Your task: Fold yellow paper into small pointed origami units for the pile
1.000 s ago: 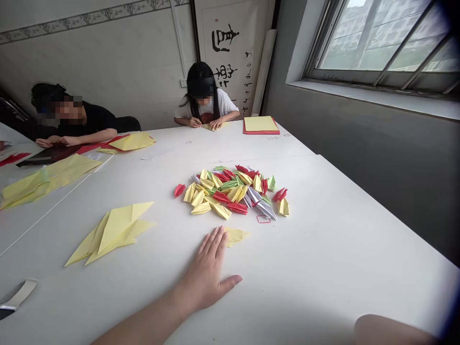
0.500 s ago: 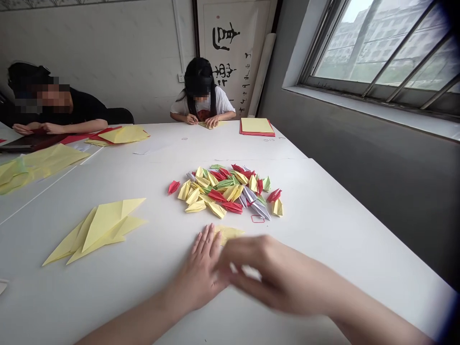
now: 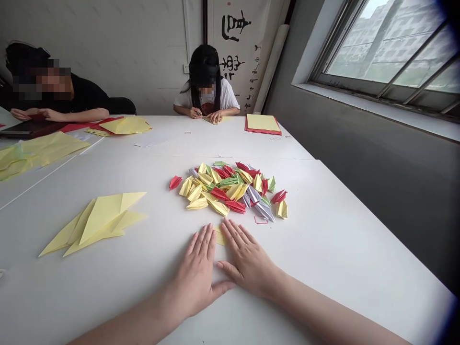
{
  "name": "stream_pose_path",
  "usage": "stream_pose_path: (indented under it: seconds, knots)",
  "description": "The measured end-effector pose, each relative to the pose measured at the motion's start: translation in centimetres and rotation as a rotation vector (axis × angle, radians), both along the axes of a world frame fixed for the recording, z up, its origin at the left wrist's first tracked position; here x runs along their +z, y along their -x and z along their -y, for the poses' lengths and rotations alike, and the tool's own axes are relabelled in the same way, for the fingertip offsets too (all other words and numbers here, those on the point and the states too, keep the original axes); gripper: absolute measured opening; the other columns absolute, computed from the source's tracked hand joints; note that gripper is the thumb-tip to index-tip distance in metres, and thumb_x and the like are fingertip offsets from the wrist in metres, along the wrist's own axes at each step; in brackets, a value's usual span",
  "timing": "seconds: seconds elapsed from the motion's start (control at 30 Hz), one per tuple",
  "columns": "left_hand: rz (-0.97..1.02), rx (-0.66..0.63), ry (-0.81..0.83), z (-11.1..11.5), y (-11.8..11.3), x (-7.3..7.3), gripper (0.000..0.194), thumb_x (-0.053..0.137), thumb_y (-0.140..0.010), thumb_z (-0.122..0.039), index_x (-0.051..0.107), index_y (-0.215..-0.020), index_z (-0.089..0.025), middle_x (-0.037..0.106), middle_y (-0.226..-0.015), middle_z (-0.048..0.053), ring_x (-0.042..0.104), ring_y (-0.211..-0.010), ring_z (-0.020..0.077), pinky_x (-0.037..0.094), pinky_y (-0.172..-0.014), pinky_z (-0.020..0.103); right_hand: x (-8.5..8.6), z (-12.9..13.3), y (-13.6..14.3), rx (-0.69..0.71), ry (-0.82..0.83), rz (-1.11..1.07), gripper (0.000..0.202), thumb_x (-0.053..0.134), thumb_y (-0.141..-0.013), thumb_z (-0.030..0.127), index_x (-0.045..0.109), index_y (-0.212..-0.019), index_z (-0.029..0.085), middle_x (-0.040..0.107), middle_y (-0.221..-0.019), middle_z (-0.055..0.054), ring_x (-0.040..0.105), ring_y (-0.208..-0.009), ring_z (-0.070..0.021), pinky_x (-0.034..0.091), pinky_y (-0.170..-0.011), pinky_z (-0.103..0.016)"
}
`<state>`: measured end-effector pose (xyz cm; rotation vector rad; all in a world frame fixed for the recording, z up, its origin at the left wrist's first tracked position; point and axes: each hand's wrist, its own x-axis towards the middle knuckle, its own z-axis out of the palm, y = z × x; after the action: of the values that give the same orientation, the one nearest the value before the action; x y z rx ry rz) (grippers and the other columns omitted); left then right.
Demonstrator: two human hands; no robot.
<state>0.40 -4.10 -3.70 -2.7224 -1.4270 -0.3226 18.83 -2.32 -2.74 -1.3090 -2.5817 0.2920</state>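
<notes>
Both of my hands lie flat on the white table [image 3: 323, 249], fingers stretched out, pressing on a small yellow paper [image 3: 220, 236]. My left hand [image 3: 199, 268] covers its left side and my right hand [image 3: 249, 261] its right side; only a strip shows between the fingertips. Just beyond the fingertips spreads a pile of small folded papers [image 3: 230, 182] in yellow, red, green and pale purple. To the left lie several larger folded yellow sheets [image 3: 100, 220], overlapping.
Across the table a person in a white shirt [image 3: 226, 93] handles yellow paper. Another person in black [image 3: 88, 91] sits at the far left near red and yellow sheets [image 3: 125, 125]. A stack of square papers [image 3: 263, 123] lies at the back right.
My right hand, raised and blurred earlier, has come down flat on the yellow paper. My left hand remains flat. The whole view has shifted slightly.
</notes>
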Motion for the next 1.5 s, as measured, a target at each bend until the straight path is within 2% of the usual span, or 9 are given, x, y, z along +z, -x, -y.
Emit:
stream_pose_path:
  seconds: [0.27, 0.47, 0.73, 0.83, 0.93, 1.0, 1.13, 1.33, 1.5]
  knots:
    - [-0.021, 0.209, -0.076, 1.0, 0.4, -1.1, 0.106, 0.029, -0.076, -0.079, 0.023, -0.143, 0.004, 0.029, -0.146, 0.029, 0.026, -0.137, 0.0385, 0.024, -0.110, 0.051, -0.5, 0.6, -1.6, -0.084, -0.031, 0.069, 0.085, 0.034, -0.089, 0.063, 0.012, -0.148, 0.006, 0.013, -0.153, -0.017, 0.012, -0.142, -0.0289, 0.023, -0.114, -0.049]
    - [0.041, 0.221, -0.061, -0.6, 0.7, 0.7, 0.086, 0.033, -0.085, -0.066, 0.027, -0.143, -0.003, 0.038, -0.143, 0.025, 0.034, -0.134, 0.0352, 0.025, -0.109, 0.053, -0.8, 0.7, -2.2, -0.059, -0.067, 0.102, 0.082, 0.033, -0.091, 0.060, 0.010, -0.149, 0.007, 0.011, -0.154, -0.016, 0.010, -0.142, -0.0278, 0.021, -0.115, -0.048]
    - [0.148, -0.193, 0.123, -2.9, -0.6, 1.7, 0.059, 0.031, -0.096, -0.035, 0.009, -0.148, -0.018, 0.024, -0.153, 0.010, 0.020, -0.141, 0.0220, 0.021, -0.114, 0.041, -0.8, 0.8, -1.9, -0.049, -0.108, 0.128, 0.080, 0.029, -0.092, 0.060, 0.012, -0.148, 0.005, 0.016, -0.152, -0.018, 0.012, -0.142, -0.0297, 0.023, -0.114, -0.049]
    - [0.273, -0.080, 0.179, -3.3, -0.9, 1.6, 0.045, 0.026, -0.097, -0.022, 0.027, -0.142, -0.019, 0.038, -0.146, 0.011, 0.033, -0.135, 0.0209, 0.031, -0.109, 0.040, -0.9, 0.9, -1.8, -0.057, -0.126, 0.133, 0.081, 0.029, -0.092, 0.060, 0.011, -0.148, 0.004, 0.016, -0.152, -0.018, 0.013, -0.142, -0.0301, 0.023, -0.113, -0.049]
    - [0.378, 0.126, 0.232, -4.0, -0.9, 2.1, 0.025, 0.038, -0.093, -0.023, 0.051, -0.114, -0.020, 0.059, -0.117, 0.009, 0.055, -0.111, 0.0216, 0.043, -0.093, 0.039, -1.1, 0.9, -1.7, -0.075, -0.147, 0.129, 0.081, 0.030, -0.092, 0.058, 0.008, -0.148, 0.005, 0.017, -0.152, -0.019, 0.014, -0.141, -0.0303, 0.023, -0.113, -0.050]
    - [0.396, 0.234, 0.290, -4.3, -0.9, 2.6, 0.013, 0.053, -0.086, -0.028, 0.053, -0.097, -0.021, 0.062, -0.100, 0.006, 0.059, -0.097, 0.0214, 0.045, -0.086, 0.038, -1.2, 1.0, -1.6, -0.079, -0.154, 0.126, 0.080, 0.030, -0.093, 0.057, 0.008, -0.149, 0.006, 0.018, -0.152, -0.018, 0.015, -0.141, -0.0304, 0.023, -0.113, -0.050]
    - [0.354, 0.292, 0.348, -4.7, -0.6, 3.5, 0.025, 0.069, -0.070, -0.032, 0.051, -0.082, -0.021, 0.060, -0.089, 0.002, 0.058, -0.091, 0.0226, 0.044, -0.081, 0.037, -1.3, 1.3, -1.3, -0.101, -0.142, 0.107, 0.078, 0.031, -0.093, 0.056, 0.011, -0.148, 0.005, 0.020, -0.151, -0.019, 0.018, -0.141, -0.0315, 0.024, -0.112, -0.051]
    - [0.434, 0.098, 0.456, -5.7, 0.3, 3.7, 0.021, 0.067, -0.073, -0.031, 0.051, -0.064, -0.020, 0.056, -0.070, -0.003, 0.053, -0.066, 0.0144, 0.040, -0.061, 0.026, 0.1, 0.9, -0.9, -0.183, -0.091, -0.079, 0.066, 0.036, -0.094, 0.051, 0.021, -0.147, 0.016, 0.042, -0.144, -0.015, 0.034, -0.135, -0.0294, 0.026, -0.109, -0.055]
    - [0.411, -0.148, 0.024, -5.6, 0.5, 3.6, 0.016, 0.053, -0.083, -0.015, 0.051, -0.069, -0.020, 0.059, -0.074, -0.001, 0.054, -0.075, 0.0162, 0.039, -0.072, 0.030, 1.7, -0.6, -1.0, -0.127, -0.267, -0.374, 0.024, 0.046, -0.095, 0.031, 0.063, -0.110, 0.025, 0.071, -0.094, -0.005, 0.064, -0.093, -0.0200, 0.036, -0.103, -0.048]
